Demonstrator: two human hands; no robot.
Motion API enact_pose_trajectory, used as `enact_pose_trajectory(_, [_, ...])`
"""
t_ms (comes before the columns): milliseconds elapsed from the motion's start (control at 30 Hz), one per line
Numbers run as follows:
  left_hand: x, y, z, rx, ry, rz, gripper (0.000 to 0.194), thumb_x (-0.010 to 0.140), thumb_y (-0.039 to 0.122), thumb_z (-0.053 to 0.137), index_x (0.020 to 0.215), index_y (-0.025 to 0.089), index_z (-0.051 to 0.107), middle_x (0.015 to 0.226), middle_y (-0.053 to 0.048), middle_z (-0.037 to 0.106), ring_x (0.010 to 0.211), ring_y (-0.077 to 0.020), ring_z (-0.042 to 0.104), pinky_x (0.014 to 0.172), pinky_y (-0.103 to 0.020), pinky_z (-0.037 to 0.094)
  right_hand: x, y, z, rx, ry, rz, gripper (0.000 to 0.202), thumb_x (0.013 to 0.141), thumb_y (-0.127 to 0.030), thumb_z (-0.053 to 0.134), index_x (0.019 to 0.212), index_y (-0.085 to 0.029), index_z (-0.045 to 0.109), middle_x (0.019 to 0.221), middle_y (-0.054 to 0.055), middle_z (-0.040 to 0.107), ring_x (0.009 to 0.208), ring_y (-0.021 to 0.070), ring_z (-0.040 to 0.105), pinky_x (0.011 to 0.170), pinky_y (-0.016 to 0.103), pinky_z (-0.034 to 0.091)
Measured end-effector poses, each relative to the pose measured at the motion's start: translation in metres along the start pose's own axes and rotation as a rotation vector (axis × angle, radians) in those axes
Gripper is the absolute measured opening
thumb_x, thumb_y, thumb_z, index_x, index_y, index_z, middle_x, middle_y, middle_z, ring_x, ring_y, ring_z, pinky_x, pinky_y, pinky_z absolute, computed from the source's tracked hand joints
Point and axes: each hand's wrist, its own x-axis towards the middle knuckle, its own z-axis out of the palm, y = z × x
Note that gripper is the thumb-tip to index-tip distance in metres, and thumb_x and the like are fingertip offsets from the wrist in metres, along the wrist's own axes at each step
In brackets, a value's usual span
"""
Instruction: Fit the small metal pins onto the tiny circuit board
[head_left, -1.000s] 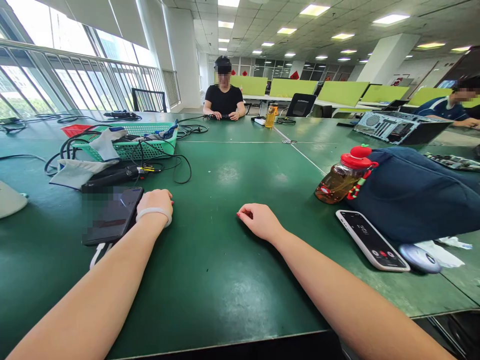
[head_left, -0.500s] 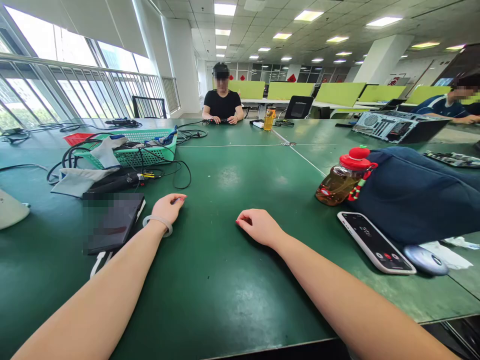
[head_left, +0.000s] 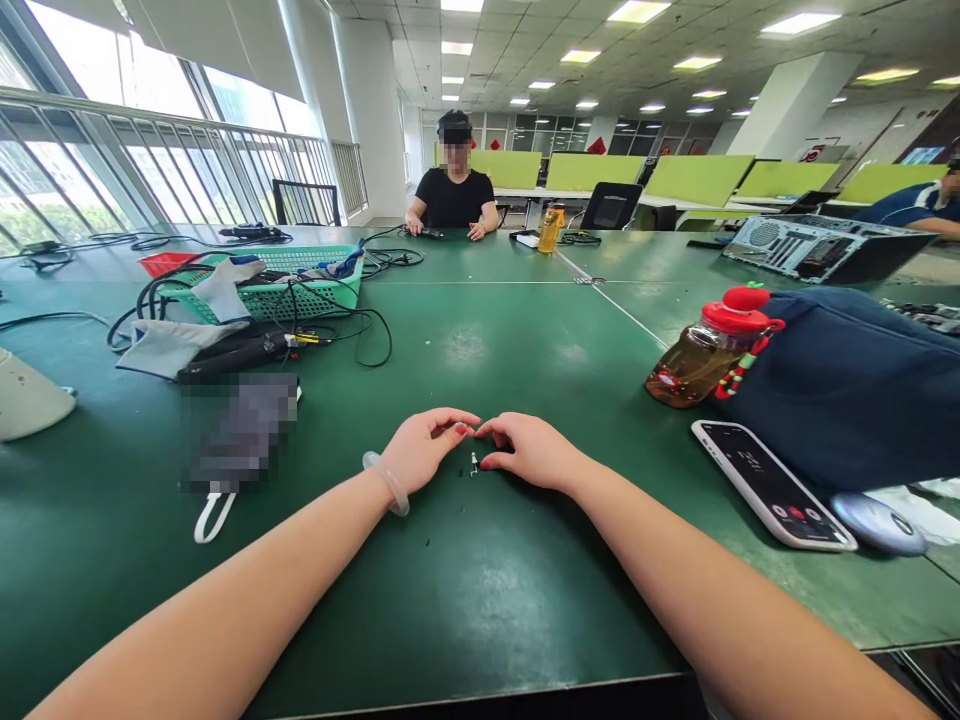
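Observation:
My left hand (head_left: 424, 447), with a pale bracelet at its wrist, is over the middle of the green table (head_left: 360, 580). Its thumb and fingertips are pressed together; anything between them is too small to make out. Close on its right, my right hand (head_left: 536, 452) has its thumb and forefinger apart, with nothing visible held. The fingertips of both hands nearly meet. Just below them, beside my right thumb, a few tiny white pieces (head_left: 473, 464) lie on the tabletop.
A dark blurred object (head_left: 247, 430) with a white loop lies left. Behind it are gloves, cables and a green basket (head_left: 300, 300). On the right are a red-lidded bottle (head_left: 694, 355), phone (head_left: 772, 485), round case (head_left: 877, 522) and blue bag (head_left: 847, 390). A person (head_left: 454, 190) sits opposite.
My left hand has moved right, from beside the dark object to my right hand. My right thumb and forefinger have spread apart. Tiny white pieces now show on the table between the hands.

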Motion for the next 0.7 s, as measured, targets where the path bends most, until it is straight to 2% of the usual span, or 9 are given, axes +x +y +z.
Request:
enact_pose_trajectory(200, [0.001,-0.005,0.006,-0.166,-0.108,-0.024,0.030,0.082,0.034,0.048,0.099,0.014,0.063,0.085,-0.006,0.068,0.082,-0.0159,0.061,0.083,-0.031,0.046,-0.004,-0.005,-0.003,0.011,-0.055,-0.039,0.025,0.069,-0.032,0.070,0.090,-0.020,0.063,0.078,0.000,0.057,0.068,0.0121,0.051,0.061,0.023,0.037])
enact_pose_trajectory(300, [0.001,-0.004,0.007,-0.078,-0.037,-0.021,0.028,0.081,0.034,0.049,0.096,0.015,0.064,0.081,-0.005,0.068,0.077,-0.0152,0.060,0.079,-0.030,0.046,-0.004,-0.009,0.000,0.039,-0.044,-0.067,0.020,0.070,-0.028,0.069,0.088,-0.021,0.063,0.080,0.000,0.057,0.070,0.0117,0.052,0.063,0.023,0.038])
enact_pose_trajectory(467, [0.005,-0.008,0.002,0.032,0.049,-0.078,0.029,0.080,0.036,0.049,0.093,0.016,0.065,0.076,-0.004,0.067,0.065,-0.0133,0.056,0.066,-0.028,0.047,-0.001,-0.011,0.006,0.080,-0.023,-0.088,0.002,0.075,-0.022,0.063,0.074,-0.021,0.065,0.076,-0.001,0.057,0.072,0.0105,0.052,0.065,0.022,0.039])
enact_pose_trajectory(567, [0.006,-0.012,0.002,-0.026,0.050,-0.118,0.026,0.080,0.030,0.050,0.097,0.015,0.063,0.081,-0.005,0.067,0.061,-0.0113,0.055,0.062,-0.027,0.048,0.000,-0.009,0.003,0.119,-0.017,-0.087,0.007,0.077,-0.024,0.061,0.072,-0.020,0.065,0.073,-0.001,0.058,0.071,0.0106,0.052,0.065,0.022,0.038])
enact_pose_trajectory(700, [0.006,-0.014,0.007,-0.187,0.000,-0.103,0.032,0.073,0.017,0.056,0.105,0.014,0.058,0.090,-0.007,0.066,0.069,-0.0118,0.061,0.070,-0.028,0.051,-0.001,-0.007,-0.002,0.198,0.063,0.012,0.011,0.080,-0.024,0.056,0.073,-0.020,0.064,0.071,-0.002,0.060,0.066,0.0100,0.051,0.062,0.021,0.037])
